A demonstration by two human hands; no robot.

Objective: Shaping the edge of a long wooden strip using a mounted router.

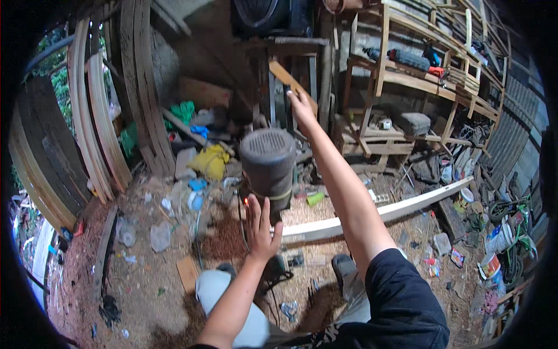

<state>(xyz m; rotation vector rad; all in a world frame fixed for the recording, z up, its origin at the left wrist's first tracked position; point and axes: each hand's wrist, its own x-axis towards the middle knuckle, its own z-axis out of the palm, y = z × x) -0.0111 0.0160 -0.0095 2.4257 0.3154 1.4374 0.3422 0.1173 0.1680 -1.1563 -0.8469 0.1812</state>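
My right hand (pixel 302 106) is stretched far forward and grips a short flat piece of wood (pixel 289 81) that slants up to the left. My left hand (pixel 261 225) is open, fingers spread, against the lower side of a dark grey motor housing (pixel 268 161) with a ribbed round cap. A small orange light glows just left of that hand. A long pale curved wooden strip (pixel 383 211) runs from below the motor toward the right.
Bent wooden planks (pixel 96 134) lean at the left wall. Wooden shelving (pixel 418 81) with power tools stands at the back right. The sawdust-covered floor (pixel 145 273) holds plastic bags, scraps, a yellow cloth (pixel 212 161) and paint cans (pixel 491 264). My shoes show below.
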